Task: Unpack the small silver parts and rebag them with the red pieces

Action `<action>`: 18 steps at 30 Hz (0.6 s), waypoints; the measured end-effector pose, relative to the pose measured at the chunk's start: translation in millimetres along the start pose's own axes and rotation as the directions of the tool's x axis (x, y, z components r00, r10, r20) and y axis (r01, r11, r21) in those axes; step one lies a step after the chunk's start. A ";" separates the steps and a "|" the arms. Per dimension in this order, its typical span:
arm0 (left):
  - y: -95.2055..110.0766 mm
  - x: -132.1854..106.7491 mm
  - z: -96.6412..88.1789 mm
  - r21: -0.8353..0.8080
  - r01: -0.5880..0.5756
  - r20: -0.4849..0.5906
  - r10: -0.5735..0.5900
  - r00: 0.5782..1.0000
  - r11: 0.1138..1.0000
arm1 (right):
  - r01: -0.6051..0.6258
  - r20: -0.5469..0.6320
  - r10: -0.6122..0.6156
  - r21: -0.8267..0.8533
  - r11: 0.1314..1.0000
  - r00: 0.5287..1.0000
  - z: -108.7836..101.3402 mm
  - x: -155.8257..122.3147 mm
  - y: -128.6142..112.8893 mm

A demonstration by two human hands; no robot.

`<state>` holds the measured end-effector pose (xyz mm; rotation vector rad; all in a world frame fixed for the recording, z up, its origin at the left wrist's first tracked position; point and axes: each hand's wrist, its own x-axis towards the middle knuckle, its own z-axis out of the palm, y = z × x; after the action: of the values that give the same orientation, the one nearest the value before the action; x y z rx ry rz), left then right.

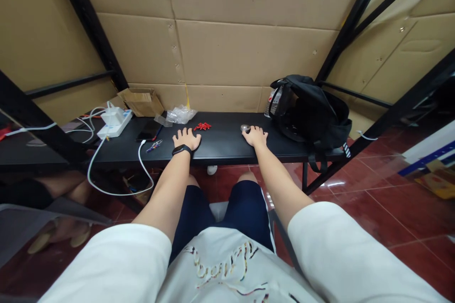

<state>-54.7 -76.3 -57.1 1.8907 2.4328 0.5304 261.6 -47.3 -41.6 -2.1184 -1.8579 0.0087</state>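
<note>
While red pieces (pixel 203 126) lie beside the left hand (pixel 186 140), a silvery object (pixel 245 128) sits by the right hand (pixel 256 136) (both splayed).

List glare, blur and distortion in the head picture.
Head view, right: white glare on the red floor; head view, right edge: blue bar blurred; head view, lower corners: white sleeves look stretched wide; head view, centre: left hand and right hand fairly clear.

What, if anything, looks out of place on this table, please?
The white cable sags in a loop below the front edge of the table, where it could snag, and a backpack strap dangles over that edge. Red pieces lie loosely heaped by the left hand.
</note>
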 end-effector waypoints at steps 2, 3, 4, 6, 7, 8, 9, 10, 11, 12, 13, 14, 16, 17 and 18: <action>0.1 -0.3 -0.3 0.000 -0.004 0.002 0.004 1.000 1.000 | 0.000 -0.006 0.000 0.003 1.000 1.000 0.9 0.5 0.2; 0.1 -0.4 -0.4 -0.002 -0.006 0.001 0.006 1.000 1.000 | -0.001 -0.008 0.001 0.004 1.000 1.000 1.3 0.7 0.3; 0.1 -0.4 -0.4 -0.005 -0.007 -0.001 0.007 1.000 1.000 | -0.003 -0.009 0.004 0.004 1.000 1.000 1.7 0.9 0.4; -0.1 -0.3 -0.2 -0.013 -0.010 -0.008 0.010 1.000 1.000 | -0.006 -0.005 0.006 0.001 1.000 1.000 2.2 1.3 0.3; -0.2 -0.3 -0.1 -0.018 -0.011 -0.011 0.011 1.000 1.000 | -0.005 -0.001 0.005 0.000 1.000 1.000 2.4 1.4 0.2; -0.3 -0.3 0.1 -0.022 -0.013 -0.013 0.012 1.000 1.000 | -0.005 0.002 0.005 -0.002 1.000 1.000 2.6 1.5 0.1; -0.3 -0.3 0.2 -0.025 -0.014 -0.014 0.013 1.000 1.000 | -0.005 0.005 0.005 -0.002 1.000 1.000 2.8 1.5 0.0; -0.3 -0.4 0.2 -0.025 -0.013 -0.015 0.013 1.000 1.000 | -0.005 0.004 0.005 -0.002 1.000 1.000 2.9 1.6 0.0; -0.2 -0.5 0.2 -0.024 -0.013 -0.016 0.013 1.000 1.000 | -0.005 0.004 0.005 -0.002 1.000 1.000 3.1 1.6 0.0; 0.0 -0.8 0.1 -0.021 -0.012 -0.017 0.012 1.000 1.000 | -0.006 0.003 0.006 -0.001 1.000 1.000 3.3 1.7 0.0; 0.3 -1.0 -0.1 -0.019 -0.011 -0.018 0.010 1.000 1.000 | -0.007 0.002 0.007 0.000 1.000 1.000 3.4 1.7 0.0; 0.5 -1.3 -0.3 -0.018 -0.010 -0.018 0.009 1.000 1.000 | -0.009 0.001 0.009 0.001 1.000 1.000 3.5 1.7 0.0; 1.1 -1.7 -0.8 -0.016 -0.008 -0.019 0.008 1.000 1.000 | -0.011 0.000 0.011 0.002 1.000 1.000 3.4 1.6 -0.2; 1.4 -1.8 -1.1 -0.015 -0.007 -0.019 0.007 1.000 1.000 | -0.012 -0.001 0.012 0.001 1.000 1.000 3.3 1.5 -0.3; 1.6 -1.8 -1.3 -0.013 -0.006 -0.019 0.005 1.000 1.000 | -0.012 -0.002 0.012 0.001 1.000 1.000 3.1 1.4 -0.5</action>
<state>-53.0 -78.0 -55.7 1.8969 2.4304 0.5651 260.7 -45.2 -44.1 -2.1278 -1.8436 0.0101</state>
